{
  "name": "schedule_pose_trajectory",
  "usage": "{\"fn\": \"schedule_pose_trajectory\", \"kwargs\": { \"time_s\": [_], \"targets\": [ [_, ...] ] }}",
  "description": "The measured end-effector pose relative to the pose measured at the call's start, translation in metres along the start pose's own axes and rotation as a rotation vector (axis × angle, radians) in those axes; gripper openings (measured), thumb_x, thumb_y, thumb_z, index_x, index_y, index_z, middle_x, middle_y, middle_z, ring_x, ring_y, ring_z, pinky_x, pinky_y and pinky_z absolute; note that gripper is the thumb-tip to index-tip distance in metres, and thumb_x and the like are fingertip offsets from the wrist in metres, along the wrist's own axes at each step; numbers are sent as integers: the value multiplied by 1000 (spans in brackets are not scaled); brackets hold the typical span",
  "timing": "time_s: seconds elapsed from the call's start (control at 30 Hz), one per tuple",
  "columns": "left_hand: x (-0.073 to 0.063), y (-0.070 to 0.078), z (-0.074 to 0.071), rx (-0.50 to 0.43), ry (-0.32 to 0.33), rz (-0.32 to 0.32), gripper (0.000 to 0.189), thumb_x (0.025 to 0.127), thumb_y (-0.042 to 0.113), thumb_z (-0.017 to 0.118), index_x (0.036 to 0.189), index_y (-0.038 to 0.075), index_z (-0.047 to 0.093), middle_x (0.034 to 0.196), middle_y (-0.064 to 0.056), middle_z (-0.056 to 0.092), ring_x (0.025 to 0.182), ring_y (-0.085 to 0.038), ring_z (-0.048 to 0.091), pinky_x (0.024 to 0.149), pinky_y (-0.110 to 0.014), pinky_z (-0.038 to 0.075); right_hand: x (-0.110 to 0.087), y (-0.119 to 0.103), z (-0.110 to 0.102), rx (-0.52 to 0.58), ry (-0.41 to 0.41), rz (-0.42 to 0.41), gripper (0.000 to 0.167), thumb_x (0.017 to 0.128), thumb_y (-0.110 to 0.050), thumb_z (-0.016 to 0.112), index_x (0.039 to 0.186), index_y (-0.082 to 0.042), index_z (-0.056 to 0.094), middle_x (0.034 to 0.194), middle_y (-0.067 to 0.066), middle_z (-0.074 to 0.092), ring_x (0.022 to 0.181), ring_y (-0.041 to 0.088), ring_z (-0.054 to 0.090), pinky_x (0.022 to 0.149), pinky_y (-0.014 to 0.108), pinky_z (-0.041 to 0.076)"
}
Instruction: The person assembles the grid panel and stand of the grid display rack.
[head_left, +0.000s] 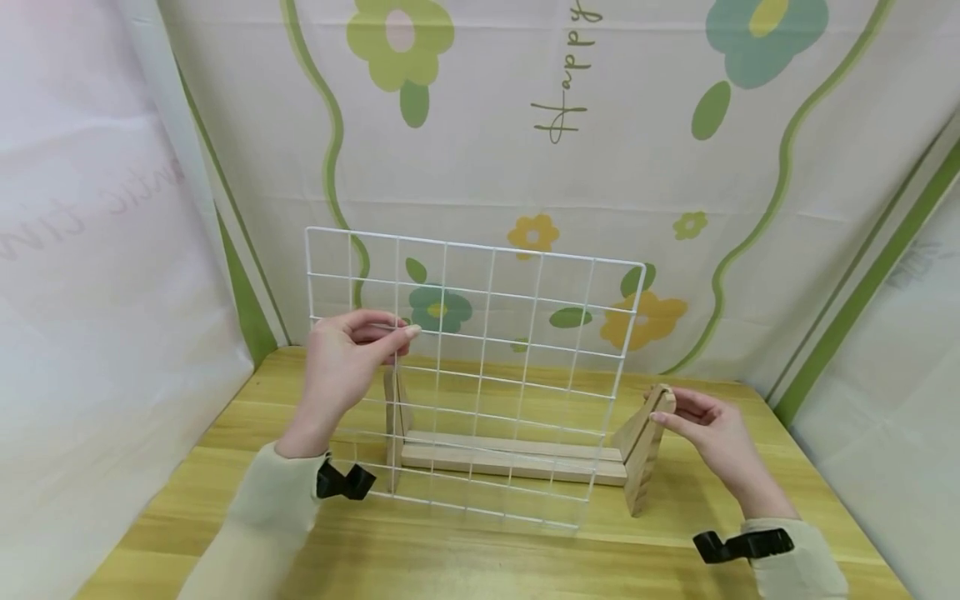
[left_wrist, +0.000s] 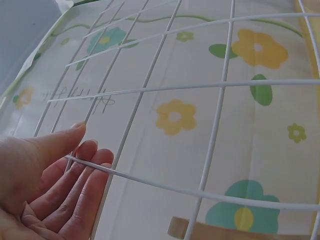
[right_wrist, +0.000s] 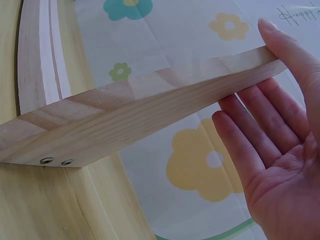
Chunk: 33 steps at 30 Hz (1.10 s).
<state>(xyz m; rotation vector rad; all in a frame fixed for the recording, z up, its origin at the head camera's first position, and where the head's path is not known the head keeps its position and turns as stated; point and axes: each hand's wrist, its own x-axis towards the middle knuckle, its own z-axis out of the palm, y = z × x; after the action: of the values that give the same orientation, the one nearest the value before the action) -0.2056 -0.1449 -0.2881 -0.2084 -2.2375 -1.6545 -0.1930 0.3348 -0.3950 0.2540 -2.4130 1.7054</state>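
My left hand (head_left: 345,362) pinches a white wire grid panel (head_left: 493,248) near its left side, thumb in front of the wires. The panel stands nearly upright, leaning slightly, in front of a wooden stand. Whether its bottom edge touches the table, I cannot tell. Two triangular side pieces joined by a slatted crossbar make up the stand. My right hand (head_left: 716,433) holds the top of the right side piece (head_left: 645,458) between thumb and fingers. Two metal screw heads (right_wrist: 46,160) show low on that piece's outer face in the right wrist view.
The wood-grain table (head_left: 465,558) lies under the stand. Behind it hangs a white cloth (head_left: 615,167) printed with flowers and green wavy lines. More cloth walls flank the table at left and right. Each wrist wears a black strap mount (head_left: 742,546).
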Motion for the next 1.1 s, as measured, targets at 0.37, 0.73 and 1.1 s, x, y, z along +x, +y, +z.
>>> {"fn": "schedule_pose_trajectory", "kwargs": {
  "time_s": [0.37, 0.73, 1.1],
  "targets": [
    [9, 18, 13, 17, -33, 13, 31, 85, 38, 85, 98, 10, 76, 81, -3, 75, 70, -22, 73, 66, -32, 62, 1, 2, 0, 20, 10, -36, 38, 93, -7, 77, 129, 2, 66, 109, -8, 74, 97, 9, 71, 81, 19, 57],
    [20, 38, 24, 13, -44, 48, 25, 86, 31, 86, 95, 10, 76, 78, -3, 75, 70, -28, 72, 67, -33, 61, 1, 0, 0, -3, 18, -25, 40, 93, -11, 78, 129, 1, 67, 107, -10, 73, 97, 9, 71, 81, 18, 56],
    [26, 52, 30, 11, -36, 7, 30, 85, 34, 86, 99, 11, 76, 80, -3, 75, 69, -21, 74, 71, -40, 62, 0, 3, -1, 3, 11, -37, 43, 92, -8, 78, 129, 9, 62, 106, -9, 74, 95, 10, 71, 80, 18, 56]
  ]
}}
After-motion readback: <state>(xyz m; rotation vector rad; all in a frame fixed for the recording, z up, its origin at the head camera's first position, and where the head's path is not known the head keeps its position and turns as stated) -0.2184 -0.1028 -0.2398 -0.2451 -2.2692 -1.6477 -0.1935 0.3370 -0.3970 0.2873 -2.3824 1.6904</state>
